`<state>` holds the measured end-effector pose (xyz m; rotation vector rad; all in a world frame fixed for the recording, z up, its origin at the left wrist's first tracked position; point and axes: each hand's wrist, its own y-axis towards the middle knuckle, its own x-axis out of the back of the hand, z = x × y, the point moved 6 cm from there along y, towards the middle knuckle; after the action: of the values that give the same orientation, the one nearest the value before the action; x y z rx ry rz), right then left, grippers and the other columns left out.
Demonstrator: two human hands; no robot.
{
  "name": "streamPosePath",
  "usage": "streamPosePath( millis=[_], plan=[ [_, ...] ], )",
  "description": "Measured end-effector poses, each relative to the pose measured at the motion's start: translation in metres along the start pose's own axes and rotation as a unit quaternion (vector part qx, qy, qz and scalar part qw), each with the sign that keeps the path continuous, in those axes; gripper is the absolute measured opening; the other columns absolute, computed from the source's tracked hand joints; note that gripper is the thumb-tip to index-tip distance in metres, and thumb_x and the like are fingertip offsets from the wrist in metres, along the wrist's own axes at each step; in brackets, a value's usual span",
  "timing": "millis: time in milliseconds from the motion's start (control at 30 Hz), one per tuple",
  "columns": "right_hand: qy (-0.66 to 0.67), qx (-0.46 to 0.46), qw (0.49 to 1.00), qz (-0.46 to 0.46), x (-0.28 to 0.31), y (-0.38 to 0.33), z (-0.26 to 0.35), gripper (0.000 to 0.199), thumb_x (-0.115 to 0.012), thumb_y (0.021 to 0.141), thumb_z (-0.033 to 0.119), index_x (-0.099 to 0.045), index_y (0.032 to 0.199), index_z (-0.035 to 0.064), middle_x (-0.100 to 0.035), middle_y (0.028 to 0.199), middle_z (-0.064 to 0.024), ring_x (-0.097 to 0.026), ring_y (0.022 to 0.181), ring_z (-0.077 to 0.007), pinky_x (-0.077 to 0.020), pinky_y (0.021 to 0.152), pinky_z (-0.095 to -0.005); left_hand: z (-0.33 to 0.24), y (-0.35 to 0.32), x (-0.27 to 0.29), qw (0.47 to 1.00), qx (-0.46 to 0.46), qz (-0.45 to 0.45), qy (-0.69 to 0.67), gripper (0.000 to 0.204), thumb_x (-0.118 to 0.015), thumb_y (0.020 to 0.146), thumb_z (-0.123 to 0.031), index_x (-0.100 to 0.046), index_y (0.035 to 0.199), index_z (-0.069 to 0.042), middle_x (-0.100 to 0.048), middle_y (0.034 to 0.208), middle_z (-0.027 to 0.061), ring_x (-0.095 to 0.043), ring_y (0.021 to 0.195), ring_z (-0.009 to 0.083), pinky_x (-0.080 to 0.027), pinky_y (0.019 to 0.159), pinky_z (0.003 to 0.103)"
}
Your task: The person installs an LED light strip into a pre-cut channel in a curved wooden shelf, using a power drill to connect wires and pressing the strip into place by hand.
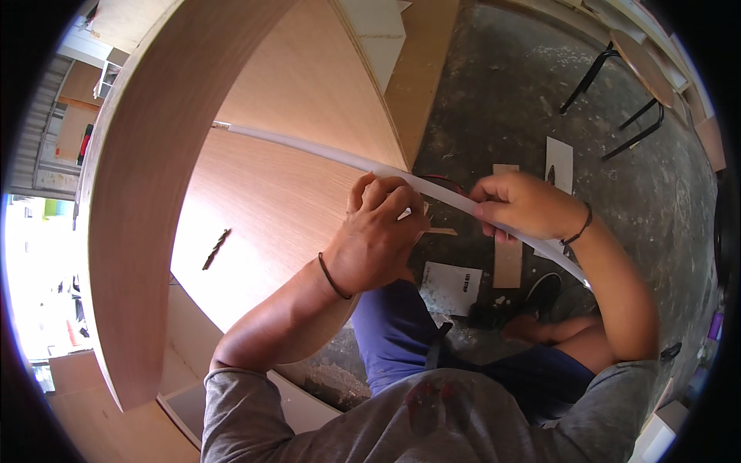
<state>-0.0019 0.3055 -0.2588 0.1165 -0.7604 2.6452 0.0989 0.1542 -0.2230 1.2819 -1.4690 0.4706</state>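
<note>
A long, narrow white strip [309, 145] runs from the wooden panels at upper left, past both hands, down to the right. My right hand [529, 204] is closed round its free part, thumb and fingers pinching it above the floor. My left hand [378, 231] is curled closed against the strip's near side, at the right end of the light wood panel [266, 185]. A small pale bit shows at its fingers, but what they grip is mostly hidden. A dark twist drill bit [216, 248] lies on the panel, left of my left forearm.
A tall curved wood panel [143, 177] rises at the left. On the dark floor [494, 85] lie a wooden strip [507, 266], a white board piece [561, 158] and a printed white packet [450, 288]. A stool [641, 68] with black legs stands at upper right.
</note>
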Motion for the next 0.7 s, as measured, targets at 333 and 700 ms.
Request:
streamPosePath(
  millis=[333,700],
  plan=[
    [-0.116,0.061,0.976,-0.173,-0.005,-0.009,0.004,0.034,-0.057,0.092,0.023,-0.063,0.075,-0.0051,-0.058,0.059,-0.0178,-0.057,0.052,-0.0283,-0.0432,0.054,-0.0396,-0.012,0.003,0.000,0.998,0.019,0.048,0.022,0.020,-0.068,0.066,-0.010,-0.063,0.085,-0.011,-0.052,0.111,0.0106,-0.040,0.128,0.0377,-0.024,0.105,0.063],
    [-0.153,0.086,0.961,-0.216,-0.006,-0.008,0.013,0.031,-0.060,0.089,0.018,-0.062,0.071,-0.0065,-0.055,0.061,-0.0248,-0.057,0.057,-0.0400,-0.0413,0.054,-0.0441,-0.011,0.007,-0.004,0.997,0.008,0.068,-0.027,0.017,-0.068,0.073,-0.014,-0.064,0.089,-0.009,-0.051,0.110,0.0122,-0.040,0.130,0.0396,-0.032,0.108,0.055]
  ],
)
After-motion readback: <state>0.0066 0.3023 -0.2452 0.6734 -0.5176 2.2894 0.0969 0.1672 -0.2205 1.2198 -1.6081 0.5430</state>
